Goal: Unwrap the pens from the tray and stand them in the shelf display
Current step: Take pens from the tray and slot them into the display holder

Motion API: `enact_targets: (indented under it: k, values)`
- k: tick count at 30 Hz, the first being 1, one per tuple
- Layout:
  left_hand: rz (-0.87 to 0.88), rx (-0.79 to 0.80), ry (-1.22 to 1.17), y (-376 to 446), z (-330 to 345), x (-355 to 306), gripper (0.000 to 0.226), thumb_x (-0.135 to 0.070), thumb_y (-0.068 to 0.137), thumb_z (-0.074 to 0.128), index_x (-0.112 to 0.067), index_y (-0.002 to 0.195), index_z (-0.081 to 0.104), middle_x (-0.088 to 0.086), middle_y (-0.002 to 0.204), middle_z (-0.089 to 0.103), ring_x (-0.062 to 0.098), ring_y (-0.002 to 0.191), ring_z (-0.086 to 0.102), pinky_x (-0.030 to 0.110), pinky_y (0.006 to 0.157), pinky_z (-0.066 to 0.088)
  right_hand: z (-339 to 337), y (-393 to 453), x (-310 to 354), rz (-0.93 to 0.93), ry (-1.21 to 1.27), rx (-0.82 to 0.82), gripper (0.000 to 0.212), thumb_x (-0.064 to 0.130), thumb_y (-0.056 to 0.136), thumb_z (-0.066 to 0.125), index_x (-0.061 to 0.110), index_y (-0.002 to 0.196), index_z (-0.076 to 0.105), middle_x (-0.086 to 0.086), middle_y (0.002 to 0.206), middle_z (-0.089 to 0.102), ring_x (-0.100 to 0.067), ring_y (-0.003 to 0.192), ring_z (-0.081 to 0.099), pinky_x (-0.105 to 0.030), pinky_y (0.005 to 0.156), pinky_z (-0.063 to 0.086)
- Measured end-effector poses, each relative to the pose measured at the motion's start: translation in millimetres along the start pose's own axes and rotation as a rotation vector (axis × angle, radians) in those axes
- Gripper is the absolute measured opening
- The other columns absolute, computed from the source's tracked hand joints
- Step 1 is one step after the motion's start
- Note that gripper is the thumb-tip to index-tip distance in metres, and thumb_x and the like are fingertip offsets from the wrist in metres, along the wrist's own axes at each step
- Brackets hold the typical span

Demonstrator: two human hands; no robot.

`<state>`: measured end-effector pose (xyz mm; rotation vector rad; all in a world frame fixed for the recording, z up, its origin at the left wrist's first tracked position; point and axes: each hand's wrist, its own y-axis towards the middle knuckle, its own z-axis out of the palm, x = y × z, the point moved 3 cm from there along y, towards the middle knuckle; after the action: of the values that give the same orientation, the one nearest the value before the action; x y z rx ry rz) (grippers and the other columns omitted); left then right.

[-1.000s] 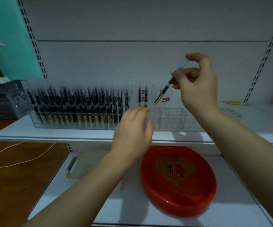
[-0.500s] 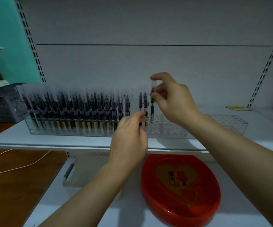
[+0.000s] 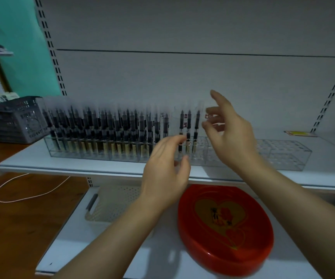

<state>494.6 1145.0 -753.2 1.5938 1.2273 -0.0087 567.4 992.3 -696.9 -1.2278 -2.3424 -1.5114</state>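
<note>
Before the pen rack (image 3: 283, 158): right hand (image 3: 231, 135) raised, fingers spread, empty; left hand (image 3: 166, 170) lower, loosely curled, empty.

At far left you see a grey slotted basket (image 3: 16, 120) on the brown wooden surface (image 3: 17, 222), touching the left end of the upper white shelf board (image 3: 32, 158). A thin white cord (image 3: 29, 195) loops across that wood nearer you. Behind the basket you have a teal wall (image 3: 19, 47). A pale perforated basket (image 3: 112, 204) sits on the lower board. Far right, a small yellow label (image 3: 300, 133) lies flat beside the slotted upright (image 3: 332, 91).
</note>
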Motion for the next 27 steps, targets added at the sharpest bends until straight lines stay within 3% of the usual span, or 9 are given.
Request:
enact_targets:
  k: [5, 9, 13, 16, 20, 23, 27]
  values:
    - [-0.036, -0.071, -0.137, -25, -19, -3, 0.024, -0.027, 0.093, 0.060, -0.021, 0.116, 0.062, -0.012, 0.097, 0.063, 0.010, 0.092, 0.061, 0.025, 0.068, 0.051, -5, -55, 12, -0.041, 0.127, -0.162, 0.042, 0.015, 0.096, 0.066, 0.019, 0.136, 0.054, 0.004, 0.105, 0.065, -0.008, 0.088, 0.062, -0.020, 0.075, 0.052]
    - [-0.154, 0.033, -0.166, -67, -24, 18, 0.011, -0.029, 0.092, 0.062, -0.022, 0.100, 0.064, -0.009, 0.085, 0.065, 0.007, 0.082, 0.062, 0.017, 0.066, 0.046, 20, -123, 15, -0.003, 0.183, -0.109, 0.033, 0.012, 0.093, 0.069, 0.018, 0.125, 0.061, 0.008, 0.098, 0.066, -0.005, 0.086, 0.063, -0.017, 0.078, 0.049]
    - [-0.284, 0.320, -0.075, -130, -19, 57, 0.015, -0.030, 0.096, 0.064, -0.023, 0.110, 0.063, -0.012, 0.094, 0.064, 0.002, 0.090, 0.059, 0.019, 0.074, 0.048, 66, -200, 0, 0.028, 0.143, 0.175, 0.031, 0.016, 0.094, 0.069, 0.017, 0.124, 0.063, 0.005, 0.100, 0.065, -0.005, 0.085, 0.061, -0.017, 0.077, 0.048]
    - [-0.313, 0.541, 0.014, -182, -15, 86, 0.027, -0.038, 0.098, 0.059, -0.026, 0.122, 0.059, -0.014, 0.106, 0.063, 0.000, 0.101, 0.057, 0.024, 0.085, 0.050, 97, -261, -15, 0.093, 0.142, 0.414, 0.032, 0.026, 0.094, 0.066, 0.021, 0.126, 0.063, 0.014, 0.099, 0.060, 0.002, 0.082, 0.058, -0.012, 0.072, 0.046]
    - [-0.294, 0.754, 0.101, -247, -12, 117, 0.029, -0.043, 0.095, 0.056, -0.029, 0.120, 0.056, -0.013, 0.109, 0.060, 0.004, 0.102, 0.056, 0.027, 0.087, 0.049, 126, -329, -30, 0.139, 0.081, 0.672, 0.039, 0.036, 0.094, 0.059, 0.025, 0.131, 0.060, 0.014, 0.107, 0.063, -0.005, 0.092, 0.061, -0.029, 0.080, 0.054]
    - [-0.329, 0.851, 0.117, -286, -10, 136, 0.025, -0.041, 0.095, 0.056, -0.030, 0.116, 0.056, -0.013, 0.109, 0.062, 0.005, 0.102, 0.057, 0.028, 0.086, 0.049, 141, -365, -36, 0.149, -0.009, 0.830, 0.042, 0.035, 0.094, 0.060, 0.025, 0.135, 0.058, 0.009, 0.115, 0.065, -0.011, 0.102, 0.062, -0.029, 0.087, 0.052]
    - [-0.436, 0.957, 0.109, -319, -7, 153, 0.038, -0.034, 0.098, 0.059, -0.023, 0.135, 0.053, -0.006, 0.128, 0.062, 0.010, 0.116, 0.058, 0.028, 0.092, 0.049, 157, -395, -42, 0.211, -0.086, 1.028, 0.046, 0.036, 0.099, 0.057, 0.025, 0.143, 0.050, 0.004, 0.133, 0.061, -0.016, 0.120, 0.057, -0.026, 0.095, 0.044]
